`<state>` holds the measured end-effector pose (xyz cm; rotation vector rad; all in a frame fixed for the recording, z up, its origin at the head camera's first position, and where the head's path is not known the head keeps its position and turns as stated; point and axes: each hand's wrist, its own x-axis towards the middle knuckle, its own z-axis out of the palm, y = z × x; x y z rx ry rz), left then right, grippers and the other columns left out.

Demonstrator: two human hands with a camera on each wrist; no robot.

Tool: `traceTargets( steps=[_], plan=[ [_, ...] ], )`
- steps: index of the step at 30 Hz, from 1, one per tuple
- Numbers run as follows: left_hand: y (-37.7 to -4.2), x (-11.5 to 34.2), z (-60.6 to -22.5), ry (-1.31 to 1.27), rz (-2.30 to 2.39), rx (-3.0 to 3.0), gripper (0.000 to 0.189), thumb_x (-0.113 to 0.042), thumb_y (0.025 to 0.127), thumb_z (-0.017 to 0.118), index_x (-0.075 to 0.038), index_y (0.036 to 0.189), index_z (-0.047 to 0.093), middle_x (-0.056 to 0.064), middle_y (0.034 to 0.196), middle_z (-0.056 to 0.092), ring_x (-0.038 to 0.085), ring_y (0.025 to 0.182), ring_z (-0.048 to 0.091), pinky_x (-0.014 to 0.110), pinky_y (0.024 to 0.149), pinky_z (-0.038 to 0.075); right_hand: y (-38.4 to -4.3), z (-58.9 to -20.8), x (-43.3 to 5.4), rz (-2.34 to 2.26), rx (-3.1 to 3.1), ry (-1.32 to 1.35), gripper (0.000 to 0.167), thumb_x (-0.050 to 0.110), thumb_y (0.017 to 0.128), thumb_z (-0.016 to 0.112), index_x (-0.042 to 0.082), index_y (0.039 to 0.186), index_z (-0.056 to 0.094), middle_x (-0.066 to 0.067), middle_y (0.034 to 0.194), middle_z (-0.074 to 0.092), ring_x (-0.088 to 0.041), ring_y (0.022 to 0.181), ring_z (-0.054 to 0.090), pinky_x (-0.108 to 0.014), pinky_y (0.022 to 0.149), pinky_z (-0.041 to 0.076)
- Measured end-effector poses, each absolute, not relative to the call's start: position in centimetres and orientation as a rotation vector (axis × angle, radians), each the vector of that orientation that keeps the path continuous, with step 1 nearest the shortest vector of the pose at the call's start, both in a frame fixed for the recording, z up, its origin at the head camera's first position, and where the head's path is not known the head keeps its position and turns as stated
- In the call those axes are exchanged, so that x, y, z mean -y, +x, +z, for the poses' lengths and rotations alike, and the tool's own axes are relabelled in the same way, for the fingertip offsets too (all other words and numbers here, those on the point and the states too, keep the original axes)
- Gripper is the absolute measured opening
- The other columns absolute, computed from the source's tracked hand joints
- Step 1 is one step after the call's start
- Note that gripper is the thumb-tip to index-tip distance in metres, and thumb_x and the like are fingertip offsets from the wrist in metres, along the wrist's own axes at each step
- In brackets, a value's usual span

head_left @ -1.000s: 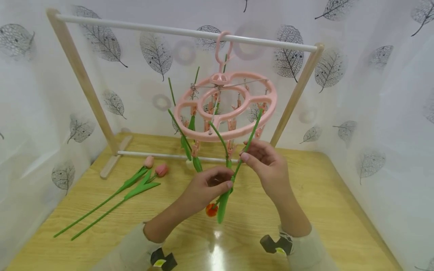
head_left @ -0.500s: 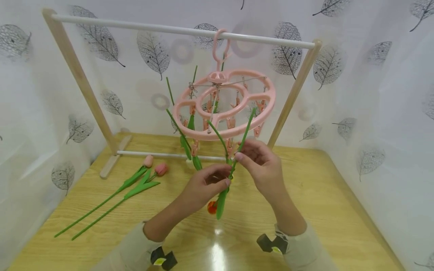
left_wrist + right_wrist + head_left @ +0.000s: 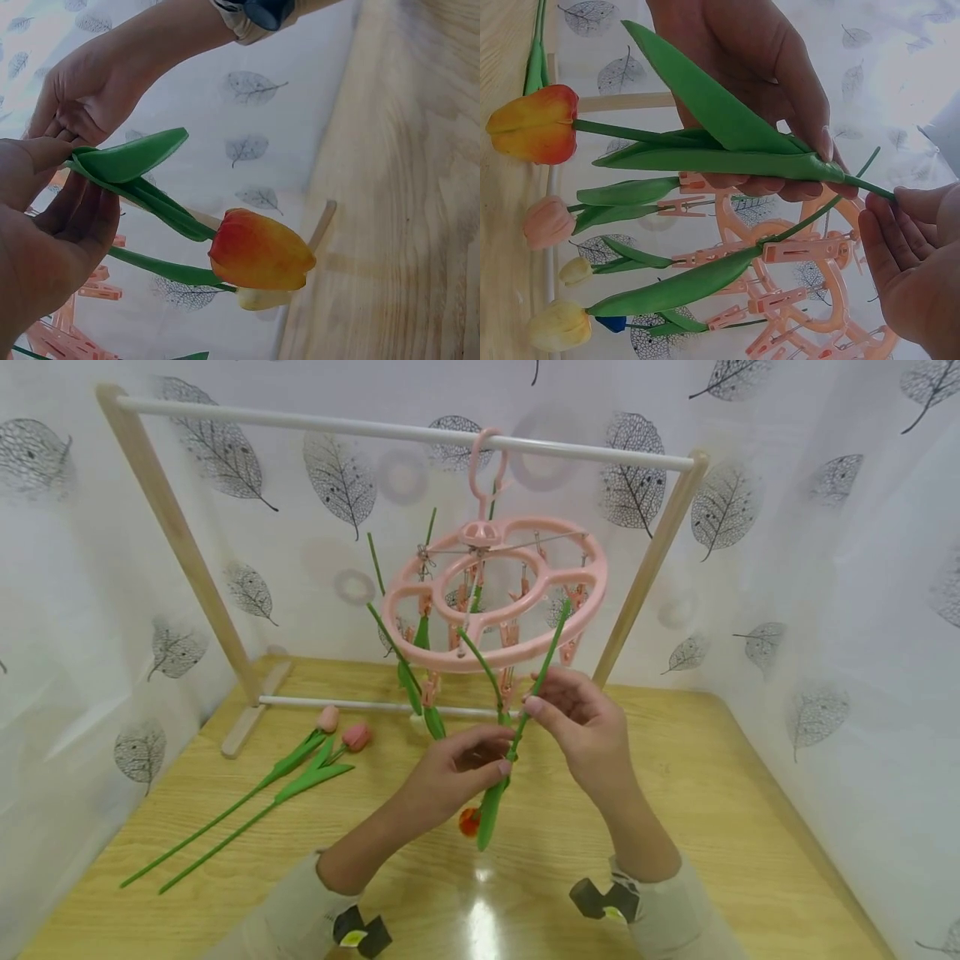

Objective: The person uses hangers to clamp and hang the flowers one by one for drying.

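An orange-red tulip (image 3: 261, 251) hangs head down between my hands, its green leaves (image 3: 720, 112) folded along the stem. My left hand (image 3: 450, 772) pinches it with thumb and fingers at the base of the leaves. Higher up, my right hand (image 3: 588, 722) pinches the bare stem (image 3: 555, 643), whose free end points up in front of the hanger's ring. The pink clip hanger (image 3: 600, 578) is just behind both hands. In the right wrist view, a yellow tulip (image 3: 559, 326) with its stem at a pink clip (image 3: 810, 250) is beside the orange one.
The hanger hooks over a white rod (image 3: 300, 420) on wooden posts (image 3: 180, 539). A pale pink tulip (image 3: 328, 718) and a deeper pink tulip (image 3: 356, 736) lie on the table's left. A pink tulip (image 3: 547, 223) and a cream one (image 3: 575, 271) also hang from clips.
My right hand and the tulip's stem tip shifted slightly left, then a little back right. Both hands keep their grip; the loose tulips lie where they were.
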<state>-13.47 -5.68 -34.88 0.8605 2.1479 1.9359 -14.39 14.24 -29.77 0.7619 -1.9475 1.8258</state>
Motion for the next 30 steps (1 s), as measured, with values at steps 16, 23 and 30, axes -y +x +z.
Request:
traceTargets(
  steps=[16,23,30],
  plan=[
    [-13.6,6.2,-34.7,0.843,1.966,-2.156,0.037,-0.019,0.1,0.065,-0.013,0.137,0.062,0.011,0.119,0.068,0.02,0.104,0.067,0.031,0.088,0.058,-16.5,-28.4,-16.8,1.727,1.829,0.876,0.027,-0.004,0.097,0.061,-0.014,0.122,0.059,-0.003,0.105,0.071,-0.016,0.095,0.07,-0.028,0.088,0.058],
    [-13.4,6.2,-34.7,0.858,1.969,-2.162,0.038,-0.018,0.1,0.065,-0.011,0.137,0.061,0.015,0.119,0.067,0.02,0.104,0.066,0.029,0.087,0.057,-20.9,-24.4,-20.7,1.257,2.002,0.833,0.025,-0.01,0.091,0.066,-0.008,0.116,0.068,0.004,0.113,0.07,-0.007,0.107,0.066,-0.022,0.097,0.052],
    [-13.2,6.2,-34.4,0.871,1.98,-2.144,0.036,-0.016,0.1,0.065,-0.011,0.135,0.063,0.014,0.117,0.068,0.021,0.103,0.066,0.029,0.086,0.058,-25.1,-21.1,-23.7,0.893,2.189,0.983,0.032,-0.008,0.086,0.074,0.003,0.116,0.074,-0.014,0.123,0.069,0.0,0.123,0.054,-0.022,0.11,0.038]
  ],
)
